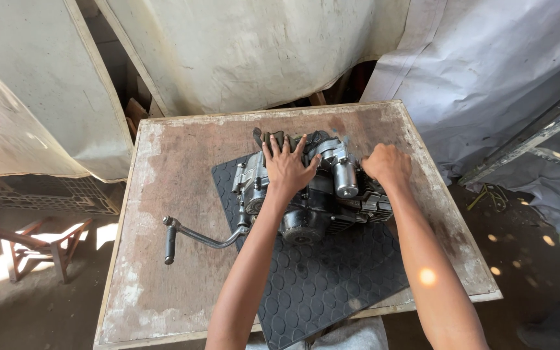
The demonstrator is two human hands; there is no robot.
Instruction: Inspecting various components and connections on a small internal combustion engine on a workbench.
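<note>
A grey and black small engine (322, 201) lies on a black honeycomb rubber mat (319, 279) on a worn wooden table (176, 194). My left hand (286, 165) rests flat on the engine's top left, fingers spread. My right hand (387, 165) is curled around the engine's right end near the finned cylinder. A silver cylindrical starter motor (345, 178) sits between the two hands. A metal kick lever (192, 236) sticks out from the engine to the left, over bare wood.
Pale tarpaulin sheets (247, 52) hang behind the table. A small wooden stool (40, 243) stands on the floor at left. A metal bar (533, 136) leans at right. The table's near edge is by my body.
</note>
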